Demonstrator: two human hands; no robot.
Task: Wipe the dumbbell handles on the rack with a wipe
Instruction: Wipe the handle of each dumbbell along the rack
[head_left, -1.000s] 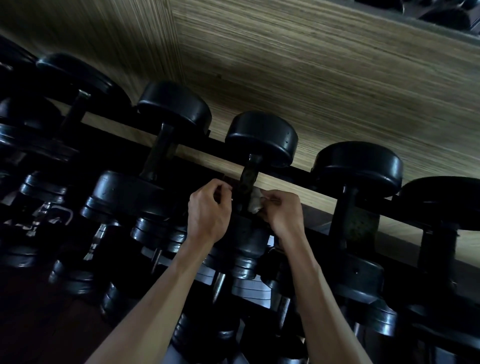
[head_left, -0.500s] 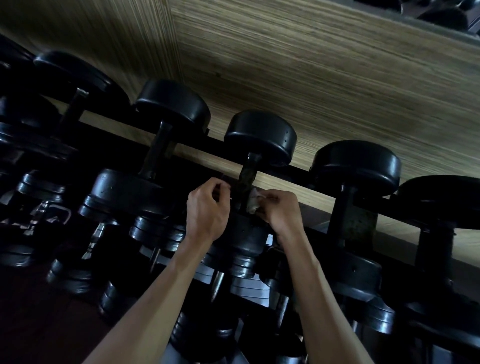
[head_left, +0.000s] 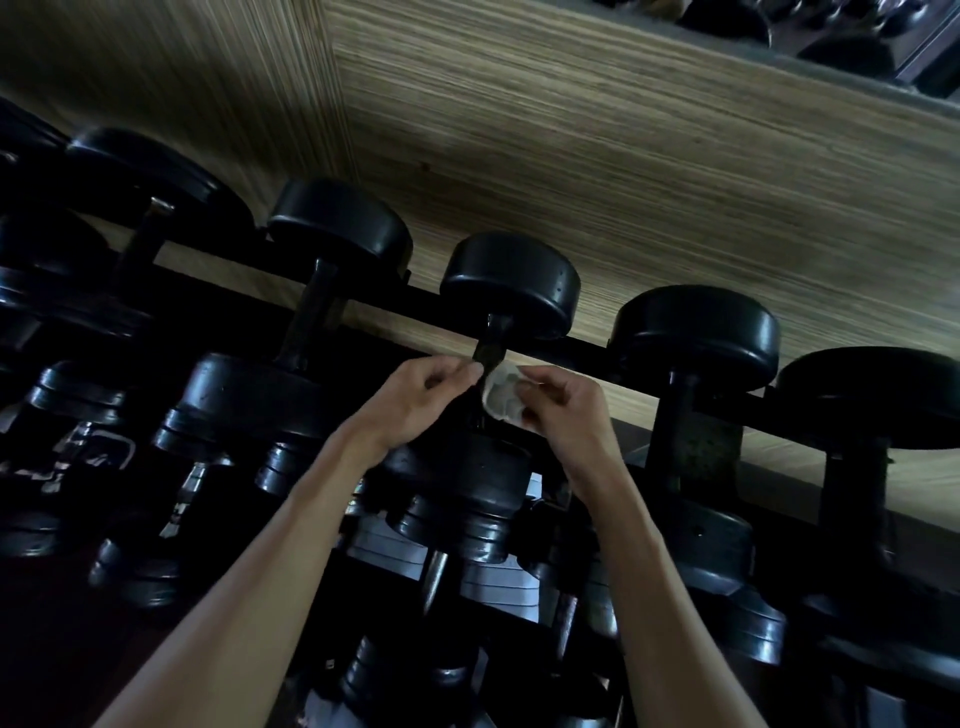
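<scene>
A row of black dumbbells lies across the black rack (head_left: 597, 358). The middle dumbbell (head_left: 511, 283) has a dark handle (head_left: 492, 349) running down toward me. A crumpled pale wipe (head_left: 503, 399) sits against the lower part of that handle. My right hand (head_left: 563, 415) grips the wipe from the right. My left hand (head_left: 421, 397) is on the left of the handle with curled fingers, its fingertips pinching the wipe's left edge. The handle's lower stretch is hidden behind both hands.
More dumbbells flank the middle one: one to the left (head_left: 340, 228) and one to the right (head_left: 696, 332). A lower tier of smaller dumbbells (head_left: 457, 525) lies beneath my arms. A wood-grain wall (head_left: 623, 156) rises behind the rack.
The wipe has come more into view between my hands, which have shifted slightly up the handle. The left fingertips now meet the wipe's edge.
</scene>
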